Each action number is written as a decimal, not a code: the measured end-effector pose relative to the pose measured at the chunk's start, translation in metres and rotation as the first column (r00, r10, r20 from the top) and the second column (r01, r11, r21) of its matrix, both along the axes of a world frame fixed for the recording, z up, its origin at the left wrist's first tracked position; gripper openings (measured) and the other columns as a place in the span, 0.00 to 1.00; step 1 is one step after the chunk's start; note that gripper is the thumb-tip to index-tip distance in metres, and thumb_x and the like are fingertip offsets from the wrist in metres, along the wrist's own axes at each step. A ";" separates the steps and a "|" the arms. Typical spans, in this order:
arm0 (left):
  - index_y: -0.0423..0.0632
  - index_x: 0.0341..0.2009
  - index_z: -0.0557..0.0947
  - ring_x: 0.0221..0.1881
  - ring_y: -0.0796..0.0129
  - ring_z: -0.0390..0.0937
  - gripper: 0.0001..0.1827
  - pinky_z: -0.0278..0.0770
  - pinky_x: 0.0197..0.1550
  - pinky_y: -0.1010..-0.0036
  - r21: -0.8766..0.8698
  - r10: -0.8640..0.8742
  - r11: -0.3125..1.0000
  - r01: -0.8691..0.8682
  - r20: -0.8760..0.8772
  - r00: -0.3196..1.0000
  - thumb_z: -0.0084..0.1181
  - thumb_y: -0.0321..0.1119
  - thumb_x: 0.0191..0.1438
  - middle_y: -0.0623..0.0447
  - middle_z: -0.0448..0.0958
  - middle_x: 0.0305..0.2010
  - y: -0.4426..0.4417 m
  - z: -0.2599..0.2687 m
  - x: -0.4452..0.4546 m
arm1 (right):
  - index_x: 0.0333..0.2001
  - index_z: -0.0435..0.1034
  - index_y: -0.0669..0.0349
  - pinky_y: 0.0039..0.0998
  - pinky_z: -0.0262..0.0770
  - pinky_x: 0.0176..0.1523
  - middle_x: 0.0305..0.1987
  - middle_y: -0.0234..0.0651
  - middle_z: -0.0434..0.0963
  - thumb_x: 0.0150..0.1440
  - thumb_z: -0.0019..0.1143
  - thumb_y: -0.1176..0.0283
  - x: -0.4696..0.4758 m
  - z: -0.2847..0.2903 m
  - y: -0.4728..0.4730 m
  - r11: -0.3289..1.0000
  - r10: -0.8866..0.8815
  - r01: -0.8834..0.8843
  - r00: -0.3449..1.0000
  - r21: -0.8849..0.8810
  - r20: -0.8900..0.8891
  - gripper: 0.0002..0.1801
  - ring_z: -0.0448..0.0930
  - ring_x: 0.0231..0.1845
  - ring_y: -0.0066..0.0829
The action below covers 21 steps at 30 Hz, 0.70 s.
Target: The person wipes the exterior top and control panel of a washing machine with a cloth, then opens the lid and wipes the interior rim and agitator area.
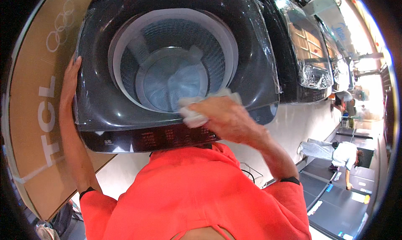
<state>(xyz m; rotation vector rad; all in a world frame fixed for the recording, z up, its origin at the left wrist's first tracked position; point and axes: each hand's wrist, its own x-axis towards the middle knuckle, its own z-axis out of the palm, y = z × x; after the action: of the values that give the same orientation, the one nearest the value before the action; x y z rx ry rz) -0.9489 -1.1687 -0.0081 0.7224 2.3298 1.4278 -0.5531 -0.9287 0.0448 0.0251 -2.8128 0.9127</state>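
Before me stands a black top-loading washing machine [97, 92], its tub uncovered. Down inside is the perforated steel drum [150, 29] with a pale blue-grey pulsator [185, 82] at its bottom. My right hand [224, 114], blurred, grips a crumpled whitish cloth [194, 115] at the front right rim of the opening. Under that hand runs the glossy control panel [169, 136], which bears printed marks. My left hand [72, 73] rests against the machine's left side edge, fingers pointing up along it, with nothing seen in its grasp.
A large brown TCL cardboard box [47, 92] stands close on the left. To the right, more washing machines [307, 51] wrapped in clear film form a row. Farther right a person [342, 153] leans over dark appliances [336, 202]. A thin cable [251, 174] lies on the pale floor [295, 120].
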 end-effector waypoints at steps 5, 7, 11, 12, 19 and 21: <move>0.40 0.66 0.62 0.65 0.60 0.61 0.36 0.54 0.67 0.70 0.020 -0.062 0.998 0.062 -0.004 0.998 0.45 0.54 0.62 0.43 0.64 0.65 -0.004 -0.003 -0.009 | 0.50 0.74 0.51 0.42 0.67 0.58 0.49 0.41 0.78 0.51 0.51 0.74 0.058 0.011 0.084 0.881 -0.091 0.027 0.989 0.472 0.113 0.20 0.75 0.53 0.42; 0.41 0.66 0.61 0.65 0.61 0.61 0.36 0.53 0.67 0.70 -0.017 -0.030 0.999 0.030 -0.022 0.999 0.45 0.53 0.62 0.44 0.64 0.65 -0.004 -0.001 -0.009 | 0.55 0.69 0.47 0.43 0.59 0.63 0.58 0.34 0.73 0.52 0.50 0.78 0.050 0.032 0.106 0.910 -0.097 0.026 0.983 0.414 0.154 0.25 0.71 0.59 0.35; 0.42 0.66 0.61 0.65 0.61 0.61 0.36 0.53 0.67 0.70 -0.008 0.021 1.000 -0.021 0.011 1.000 0.46 0.53 0.62 0.45 0.63 0.66 -0.001 0.000 -0.006 | 0.57 0.69 0.48 0.46 0.51 0.68 0.61 0.37 0.70 0.52 0.52 0.80 0.039 0.010 0.113 0.690 -0.315 0.216 0.949 0.691 0.018 0.27 0.63 0.67 0.39; 0.42 0.66 0.61 0.65 0.61 0.61 0.37 0.53 0.67 0.70 -0.006 0.008 1.000 -0.008 -0.010 1.000 0.46 0.55 0.61 0.44 0.63 0.66 -0.004 -0.003 -0.011 | 0.60 0.66 0.47 0.48 0.47 0.70 0.63 0.37 0.67 0.53 0.50 0.79 0.042 -0.002 0.111 0.703 -0.336 0.222 0.941 0.675 0.040 0.29 0.60 0.69 0.39; 0.43 0.67 0.60 0.66 0.58 0.61 0.42 0.53 0.67 0.69 -0.061 0.054 0.997 -0.057 -0.038 0.998 0.46 0.61 0.58 0.42 0.62 0.66 -0.002 -0.002 -0.002 | 0.56 0.69 0.48 0.46 0.48 0.67 0.63 0.36 0.68 0.50 0.51 0.79 0.086 0.004 0.030 0.921 -0.325 0.289 0.940 0.260 0.107 0.27 0.62 0.68 0.38; 0.42 0.67 0.60 0.66 0.57 0.60 0.43 0.54 0.67 0.69 -0.014 0.038 0.999 -0.038 0.000 0.999 0.47 0.61 0.58 0.42 0.61 0.67 -0.016 -0.020 -0.026 | 0.56 0.69 0.47 0.46 0.48 0.67 0.64 0.35 0.67 0.50 0.51 0.79 0.091 0.004 0.035 0.879 -0.345 0.296 0.936 0.374 0.070 0.27 0.62 0.68 0.38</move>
<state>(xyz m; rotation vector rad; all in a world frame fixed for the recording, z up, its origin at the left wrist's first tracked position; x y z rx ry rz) -0.9750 -1.1849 -0.0282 0.6769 2.3629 1.4261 -0.4621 -0.8939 0.0491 -0.4581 -2.9386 0.3309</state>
